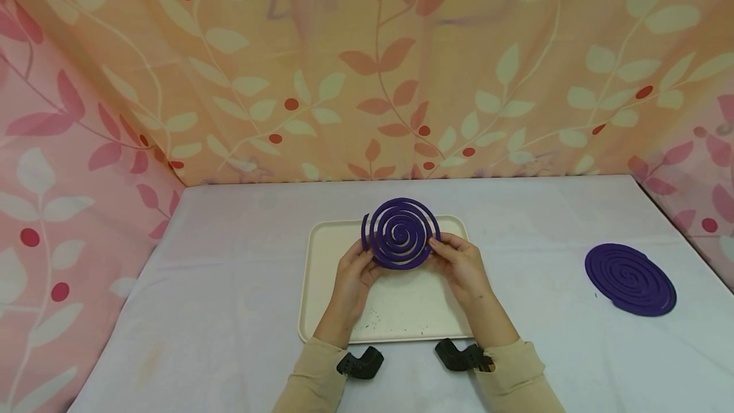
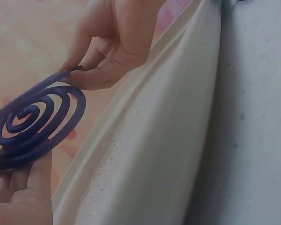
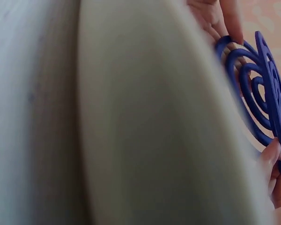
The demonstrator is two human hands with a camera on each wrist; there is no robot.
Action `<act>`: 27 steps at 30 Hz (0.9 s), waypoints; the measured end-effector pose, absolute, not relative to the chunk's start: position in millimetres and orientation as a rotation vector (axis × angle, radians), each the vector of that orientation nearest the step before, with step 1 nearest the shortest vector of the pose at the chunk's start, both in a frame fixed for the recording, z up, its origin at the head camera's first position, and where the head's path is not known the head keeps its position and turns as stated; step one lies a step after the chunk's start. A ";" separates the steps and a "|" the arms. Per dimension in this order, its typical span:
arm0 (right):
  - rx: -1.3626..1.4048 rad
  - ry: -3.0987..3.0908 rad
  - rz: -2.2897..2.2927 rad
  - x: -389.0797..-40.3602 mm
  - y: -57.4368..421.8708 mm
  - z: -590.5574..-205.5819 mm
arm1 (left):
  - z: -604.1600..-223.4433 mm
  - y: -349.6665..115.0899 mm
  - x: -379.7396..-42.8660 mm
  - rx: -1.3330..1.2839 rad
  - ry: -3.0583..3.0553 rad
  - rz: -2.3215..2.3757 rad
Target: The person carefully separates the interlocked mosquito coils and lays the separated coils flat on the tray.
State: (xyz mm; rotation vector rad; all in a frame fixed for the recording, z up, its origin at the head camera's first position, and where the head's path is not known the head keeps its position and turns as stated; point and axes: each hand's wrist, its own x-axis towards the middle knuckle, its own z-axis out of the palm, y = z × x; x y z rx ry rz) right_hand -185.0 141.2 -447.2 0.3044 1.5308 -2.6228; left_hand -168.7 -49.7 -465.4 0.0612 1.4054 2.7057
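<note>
A purple mosquito coil point(image 1: 399, 234) is held up above the cream tray point(image 1: 395, 320), with gaps showing between its rings. At its lower left edge my left hand point(image 1: 352, 276) grips it with thumb and fingers. My right hand point(image 1: 463, 269) pinches the right edge between thumb and fingers. The left wrist view shows the coil point(image 2: 68, 117) tilted, one strand standing apart from the spiral. In the right wrist view, a flatter part of the coil point(image 3: 269, 89) stands apart from looser rings; whether these are two coils cannot be told.
Another purple mosquito coil point(image 1: 631, 279), tightly wound, lies on the white tablecloth point(image 1: 229, 285) at the right. Small dark crumbs point(image 1: 375, 317) are scattered on the tray. A black device point(image 1: 361, 363) sits at each wrist. Patterned curtains point(image 1: 321, 69) stand behind and at both sides.
</note>
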 end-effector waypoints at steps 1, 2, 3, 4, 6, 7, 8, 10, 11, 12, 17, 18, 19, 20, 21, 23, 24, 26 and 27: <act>0.293 1.525 -2.623 -185.0 141.3 -447.2 | -465.5 -49.5 -168.8 0.056 1.417 2.698; 0.282 1.521 -2.622 -185.0 141.3 -447.2 | -465.6 -49.4 -168.7 0.053 1.430 2.688; 0.270 1.521 -2.622 -185.0 141.3 -447.1 | -465.8 -49.4 -168.7 0.049 1.436 2.683; 0.257 1.522 -2.620 -185.1 141.4 -447.1 | -466.0 -49.3 -168.8 0.049 1.439 2.680; 0.236 1.525 -2.619 -185.2 141.4 -446.9 | -466.4 -49.1 -168.6 0.054 1.448 2.674; 0.232 1.525 -2.618 -185.2 141.5 -446.8 | -466.5 -49.1 -168.5 0.056 1.452 2.674; 0.229 1.526 -2.617 -185.2 141.6 -446.7 | -466.5 -49.0 -168.4 0.061 1.456 2.673; 0.225 1.525 -2.614 -185.3 141.7 -446.8 | -466.6 -49.0 -168.1 0.064 1.461 2.673; 0.224 1.524 -2.615 -185.3 141.8 -446.7 | -466.5 -48.8 -168.0 0.061 1.459 2.674; 0.224 1.525 -2.614 -185.2 141.9 -446.7 | -466.5 -48.7 -168.1 0.059 1.456 2.676; 0.216 1.532 -2.614 -185.1 141.9 -446.6 | -467.2 -48.3 -168.6 0.026 1.430 2.683; 0.213 1.535 -2.615 -185.0 141.9 -446.7 | -467.5 -48.4 -168.7 0.024 1.427 2.683; 0.206 1.536 -2.617 -184.9 141.9 -446.7 | -467.6 -48.5 -168.7 0.019 1.422 2.684; 0.200 1.536 -2.619 -185.0 141.8 -447.1 | -467.7 -48.7 -168.6 0.017 1.419 2.685; 0.190 1.532 -2.622 -184.9 141.7 -447.1 | -467.8 -48.9 -168.5 0.018 1.420 2.684; 0.173 1.531 -2.629 -184.9 141.6 -447.5 | -467.8 -49.1 -168.5 0.022 1.418 2.685; 0.166 1.531 -2.633 -185.0 141.4 -447.7 | -467.8 -49.2 -168.5 0.022 1.411 2.690; 0.152 1.525 -2.640 -185.0 141.2 -448.1 | -468.0 -49.4 -168.5 0.022 1.408 2.693; 0.143 1.521 -2.643 -184.9 141.2 -448.2 | -468.0 -49.4 -168.5 0.021 1.407 2.694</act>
